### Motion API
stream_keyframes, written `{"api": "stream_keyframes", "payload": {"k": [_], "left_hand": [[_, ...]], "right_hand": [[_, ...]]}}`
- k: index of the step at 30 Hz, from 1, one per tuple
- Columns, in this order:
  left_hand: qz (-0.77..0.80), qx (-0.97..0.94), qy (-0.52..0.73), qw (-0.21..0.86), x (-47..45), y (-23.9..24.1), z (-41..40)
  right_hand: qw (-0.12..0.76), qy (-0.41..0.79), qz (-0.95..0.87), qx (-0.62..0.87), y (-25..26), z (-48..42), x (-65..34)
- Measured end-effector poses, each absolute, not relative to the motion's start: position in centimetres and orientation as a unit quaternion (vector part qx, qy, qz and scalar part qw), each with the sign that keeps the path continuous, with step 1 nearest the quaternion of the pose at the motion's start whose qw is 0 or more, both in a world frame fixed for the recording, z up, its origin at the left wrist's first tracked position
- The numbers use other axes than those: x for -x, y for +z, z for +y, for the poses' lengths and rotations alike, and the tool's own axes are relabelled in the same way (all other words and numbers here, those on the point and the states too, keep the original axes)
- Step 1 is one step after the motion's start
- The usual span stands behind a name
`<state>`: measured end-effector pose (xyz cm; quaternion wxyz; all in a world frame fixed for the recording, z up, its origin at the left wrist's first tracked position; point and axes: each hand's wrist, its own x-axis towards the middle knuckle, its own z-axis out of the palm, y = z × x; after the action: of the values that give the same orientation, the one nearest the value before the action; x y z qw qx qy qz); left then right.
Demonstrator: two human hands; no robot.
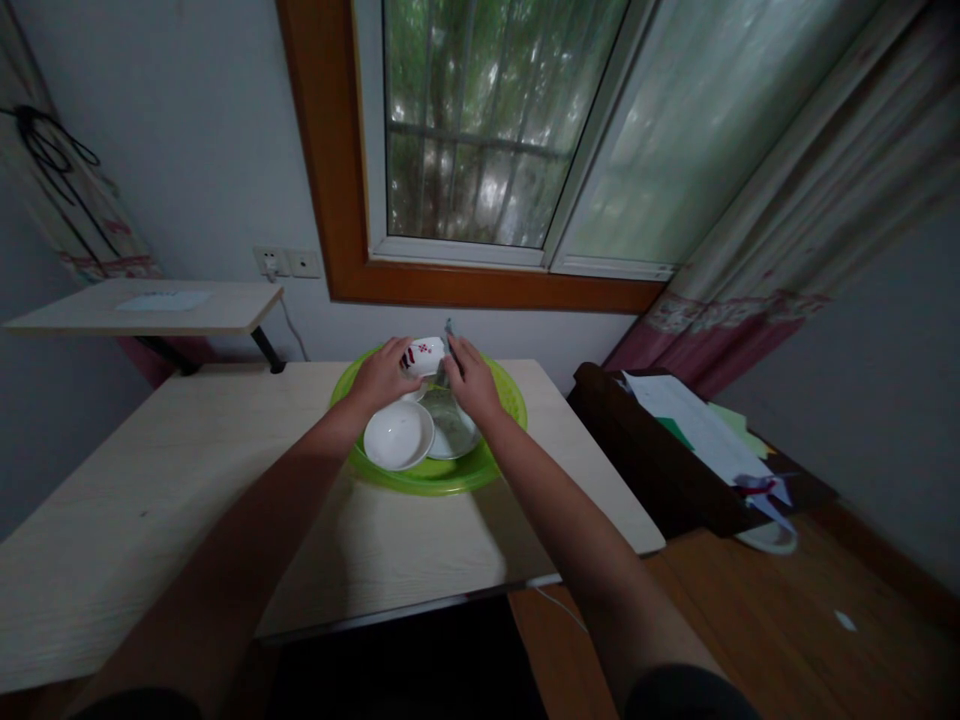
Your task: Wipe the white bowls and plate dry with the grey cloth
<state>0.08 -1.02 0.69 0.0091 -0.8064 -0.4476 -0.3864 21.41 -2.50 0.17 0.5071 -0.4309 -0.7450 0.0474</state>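
A green round basin (501, 395) stands at the far edge of a light wooden table (225, 480). In it lie a white bowl (397, 435) and a second dish (452, 430) beside it. My left hand (382, 377) is closed round a white cup with red markings (424, 356), held over the basin. My right hand (471, 380) is closed on a thin grey-green thing (448, 335) that touches the cup; I cannot make out what it is.
A small shelf table (150, 306) stands at the back left below a wall socket (289, 263). A dark piece of furniture with papers (697, 430) sits to the right. A window and curtain are behind the table. The floor is wooden.
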Motion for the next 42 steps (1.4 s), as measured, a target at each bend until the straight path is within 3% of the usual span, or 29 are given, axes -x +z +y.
{"api": "stream_keyframes", "payload": {"k": [7,13,21,26,42], "left_hand": [[-0.455,0.789,-0.412,-0.014,-0.2,0.7,-0.8],[-0.473,0.738,-0.478,-0.054,0.0,0.2,0.4],[-0.443,0.673,-0.542,-0.238,0.0,-0.1,0.7],[-0.414,0.672,-0.527,-0.314,-0.3,-0.3,0.6],[-0.44,0.765,-0.454,-0.123,0.0,-0.4,0.2]], "right_hand": [[0.422,-0.013,-0.853,0.306,1.3,-4.1,-19.6],[0.487,0.046,-0.789,0.372,0.8,-3.3,-20.5],[0.536,0.24,-0.677,0.443,0.0,-2.0,-21.8],[0.556,0.249,-0.649,0.456,0.2,-2.4,-21.6],[0.49,0.082,-0.763,0.414,-0.1,-1.8,-22.4]]}}
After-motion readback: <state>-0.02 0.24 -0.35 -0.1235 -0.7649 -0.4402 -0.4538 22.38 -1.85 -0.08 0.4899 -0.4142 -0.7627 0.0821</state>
